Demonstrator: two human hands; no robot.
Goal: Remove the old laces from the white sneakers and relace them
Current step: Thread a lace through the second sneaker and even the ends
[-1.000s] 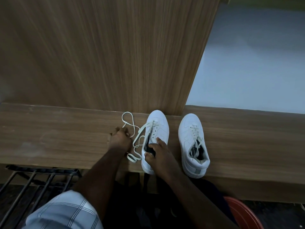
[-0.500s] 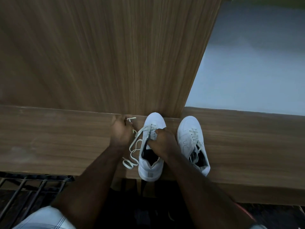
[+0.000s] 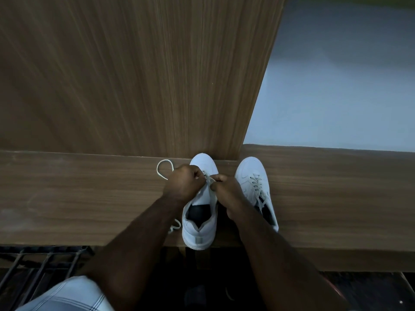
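Note:
Two white sneakers stand toes-away on a wooden ledge [image 3: 78, 198]. Over the lace area of the left sneaker [image 3: 199, 223] both hands meet. My left hand [image 3: 183, 182] has its fingers curled round the white lace [image 3: 207, 177] near the toe end. My right hand [image 3: 226, 191] pinches the same lace from the right side. A loose loop of this lace [image 3: 164, 169] lies on the ledge to the left, and another bit [image 3: 175, 227] shows under my left forearm. The right sneaker [image 3: 253, 182] is laced and untouched.
A tall wooden panel [image 3: 134, 75] rises right behind the shoes' toes. A pale blue surface [image 3: 336, 86] lies to the right of it. A black metal rack [image 3: 40, 263] sits below the ledge at lower left. The ledge's front edge runs just under the left sneaker's heel.
My left hand moved right from the loose lace to the left sneaker's lace area. My right hand came up from the shoe's opening to the lace. The lace loop was dragged along the ledge.

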